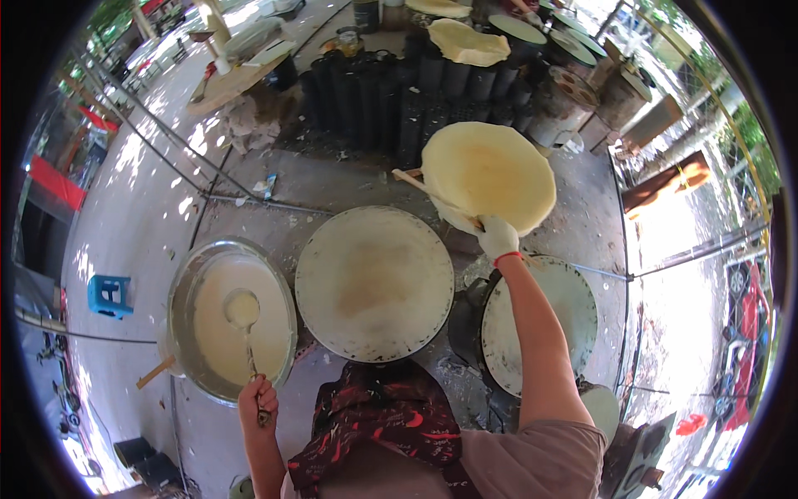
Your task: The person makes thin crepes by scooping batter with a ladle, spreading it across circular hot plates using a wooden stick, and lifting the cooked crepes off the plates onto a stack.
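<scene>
Clasping ladle (248, 330) in left grip (259, 401), wooden stick (431, 191) in right grip (499, 239), round pale-yellow sheet (489, 170), deeper-toned middle

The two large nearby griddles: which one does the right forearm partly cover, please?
The right griddle; the left griddle, beside the basin, lies clear of that forearm.
</scene>
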Action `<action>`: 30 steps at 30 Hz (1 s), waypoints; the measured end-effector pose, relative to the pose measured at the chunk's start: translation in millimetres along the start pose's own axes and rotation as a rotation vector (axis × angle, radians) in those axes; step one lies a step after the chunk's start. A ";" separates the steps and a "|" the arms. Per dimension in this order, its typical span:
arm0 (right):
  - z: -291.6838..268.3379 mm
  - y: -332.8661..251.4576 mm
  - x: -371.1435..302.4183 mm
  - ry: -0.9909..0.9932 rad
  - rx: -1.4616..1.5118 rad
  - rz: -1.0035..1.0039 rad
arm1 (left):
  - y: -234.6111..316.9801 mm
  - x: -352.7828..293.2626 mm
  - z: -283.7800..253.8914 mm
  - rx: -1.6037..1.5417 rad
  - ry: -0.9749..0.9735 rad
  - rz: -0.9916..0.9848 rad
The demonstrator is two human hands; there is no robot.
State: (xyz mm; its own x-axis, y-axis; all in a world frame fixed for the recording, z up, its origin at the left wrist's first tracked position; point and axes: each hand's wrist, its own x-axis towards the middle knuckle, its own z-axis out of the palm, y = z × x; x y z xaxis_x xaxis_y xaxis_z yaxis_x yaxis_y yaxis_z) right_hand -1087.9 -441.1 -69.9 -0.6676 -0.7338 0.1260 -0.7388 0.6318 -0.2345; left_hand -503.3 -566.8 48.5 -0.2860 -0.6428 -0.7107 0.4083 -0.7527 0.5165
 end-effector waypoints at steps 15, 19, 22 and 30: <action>79.1 -364.9 -153.0 -0.645 0.615 -0.253 | 90.5 63.8 -170.7 0.034 0.226 0.051; 142.5 -474.9 -187.9 -0.713 0.468 -0.361 | 113.6 112.8 -262.5 0.313 0.243 -0.191; 171.8 -522.6 -166.3 -0.629 0.214 -0.314 | 125.3 153.9 -284.1 0.712 0.221 -0.246; 188.4 -558.2 -140.9 -1.218 0.567 0.242 | 110.1 246.9 -295.6 1.263 0.202 -0.062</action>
State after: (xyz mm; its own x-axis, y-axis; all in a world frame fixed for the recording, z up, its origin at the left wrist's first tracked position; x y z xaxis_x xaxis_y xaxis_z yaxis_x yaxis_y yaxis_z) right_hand -564.0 -737.5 -138.4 -0.0526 -0.5599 -0.8269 -0.2801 0.8030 -0.5260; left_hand -272.8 -766.3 -211.3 -0.0935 -0.6527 -0.7519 -0.7355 -0.4637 0.4940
